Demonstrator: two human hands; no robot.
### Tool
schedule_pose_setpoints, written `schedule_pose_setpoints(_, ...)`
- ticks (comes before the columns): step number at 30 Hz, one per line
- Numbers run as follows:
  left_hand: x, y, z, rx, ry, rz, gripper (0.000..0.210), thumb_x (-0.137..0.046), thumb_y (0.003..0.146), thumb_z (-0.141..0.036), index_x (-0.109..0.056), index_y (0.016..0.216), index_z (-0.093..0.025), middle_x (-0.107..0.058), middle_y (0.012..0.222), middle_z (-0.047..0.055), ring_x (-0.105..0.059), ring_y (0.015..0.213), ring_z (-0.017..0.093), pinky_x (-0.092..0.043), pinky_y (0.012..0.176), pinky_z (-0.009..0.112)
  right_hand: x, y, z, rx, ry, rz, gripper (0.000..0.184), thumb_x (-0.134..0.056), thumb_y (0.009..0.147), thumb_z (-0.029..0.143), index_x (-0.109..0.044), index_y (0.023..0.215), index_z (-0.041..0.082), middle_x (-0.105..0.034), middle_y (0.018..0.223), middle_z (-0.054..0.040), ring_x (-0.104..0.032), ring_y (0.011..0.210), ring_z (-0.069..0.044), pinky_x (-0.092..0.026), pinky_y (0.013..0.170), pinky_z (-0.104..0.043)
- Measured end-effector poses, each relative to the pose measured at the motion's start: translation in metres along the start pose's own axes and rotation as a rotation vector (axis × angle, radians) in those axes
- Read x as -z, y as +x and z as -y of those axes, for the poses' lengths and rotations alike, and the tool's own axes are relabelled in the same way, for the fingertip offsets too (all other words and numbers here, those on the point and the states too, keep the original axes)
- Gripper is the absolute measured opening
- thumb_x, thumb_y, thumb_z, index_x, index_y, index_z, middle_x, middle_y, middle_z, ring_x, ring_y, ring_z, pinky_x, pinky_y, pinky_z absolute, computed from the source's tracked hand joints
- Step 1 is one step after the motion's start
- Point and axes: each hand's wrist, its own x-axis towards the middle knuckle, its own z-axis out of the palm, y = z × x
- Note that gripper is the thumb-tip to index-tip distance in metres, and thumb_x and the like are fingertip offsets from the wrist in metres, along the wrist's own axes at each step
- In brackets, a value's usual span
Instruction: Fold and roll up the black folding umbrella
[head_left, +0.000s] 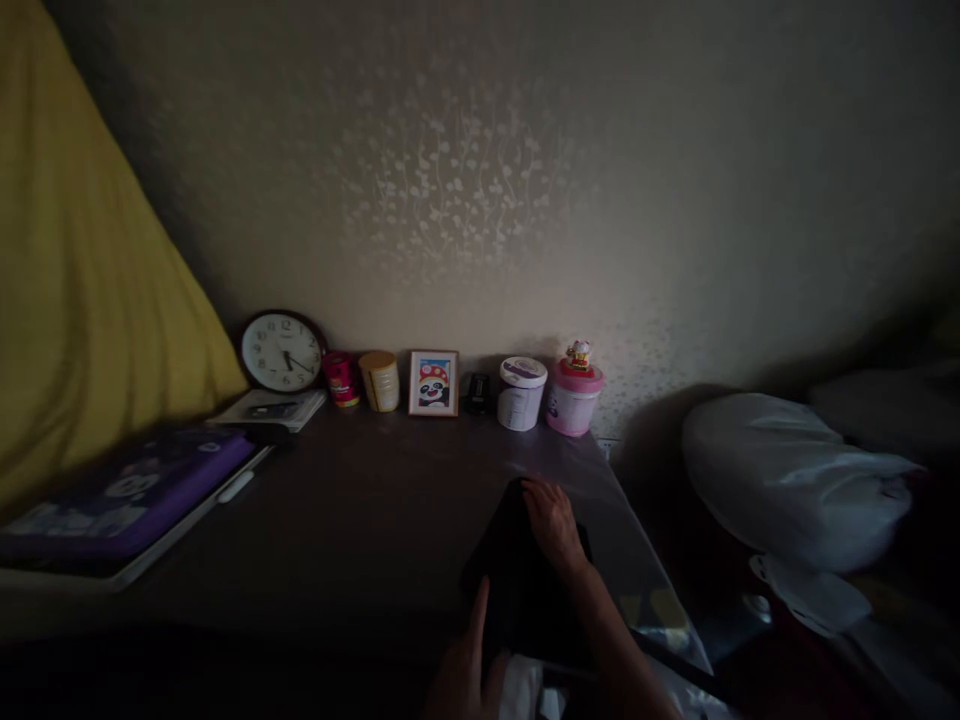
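Note:
A black bag (517, 590) of soft-looking material lies on the near right part of the table, its details lost in the dark. My right hand (551, 520) grips its far top edge, fingers bent over the material. Lower down, my left hand (465, 660) holds the near left side, the index finger pointing up along it; its other fingers are mostly hidden in shadow. Something white (520, 688) shows between my wrists at the near end of the bag. A dark strap (682, 668) runs off to the right over the table's edge.
Along the wall stand a clock (282, 352), a pink can (342, 380), a yellow canister (380, 382), a framed panda picture (433, 384) and two tubs (522, 395). A purple case (142, 490) lies left beside a yellow curtain (90, 250). White bags (787, 475) sit right of the table.

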Motion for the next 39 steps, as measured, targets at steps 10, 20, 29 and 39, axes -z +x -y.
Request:
schedule_pose_setpoints(10, 0.009, 0.001, -0.006, 0.021, 0.042, 0.011, 0.065, -0.039, 0.082, -0.030, -0.014, 0.140, -0.013, -0.059, 0.118, 0.011, -0.054, 0.108, 0.020, -0.032, 0.098, 0.029, -0.013, -0.015, -0.015, -0.036, 0.100, -0.005, 0.030, -0.038, 0.086, 0.026, -0.062, 0.102, 0.018, -0.061, 0.112, -0.0101, -0.051, 0.109, -0.023, -0.035, 0.095, -0.045)
schedule_pose_setpoints(20, 0.012, 0.011, -0.003, -0.004, 0.053, 0.020, 0.065, -0.039, 0.084, -0.027, -0.011, 0.141, -0.014, -0.048, 0.131, 0.012, -0.048, 0.117, 0.018, -0.036, 0.097, 0.026, 0.027, -0.062, -0.072, -0.692, 0.253, -0.051, 0.046, -0.039, 0.076, 0.044, -0.061, 0.103, 0.015, -0.063, 0.105, -0.0112, -0.058, 0.098, -0.025, -0.043, 0.085, -0.039)
schedule_pose_setpoints(29, 0.009, 0.011, 0.003, -0.039, 0.026, 0.017, 0.065, -0.038, 0.085, -0.026, -0.006, 0.141, -0.016, -0.049, 0.130, 0.010, -0.049, 0.116, 0.014, -0.037, 0.096, 0.024, 0.027, -0.068, -0.054, -0.701, 0.324, -0.148, 0.051, -0.045, 0.071, 0.047, -0.061, 0.105, 0.012, -0.065, 0.103, -0.0128, -0.059, 0.096, -0.025, -0.045, 0.082, -0.035)
schedule_pose_setpoints(39, 0.011, 0.008, -0.002, -0.055, 0.023, 0.022, 0.063, -0.035, 0.086, -0.026, -0.006, 0.141, -0.015, -0.043, 0.135, 0.010, -0.045, 0.120, 0.014, -0.034, 0.100, 0.026, 0.033, -0.074, -0.027, -0.689, 0.337, -0.058, 0.048, -0.047, 0.073, 0.048, -0.061, 0.104, 0.014, -0.067, 0.095, -0.0103, -0.062, 0.088, -0.024, -0.047, 0.075, -0.033)
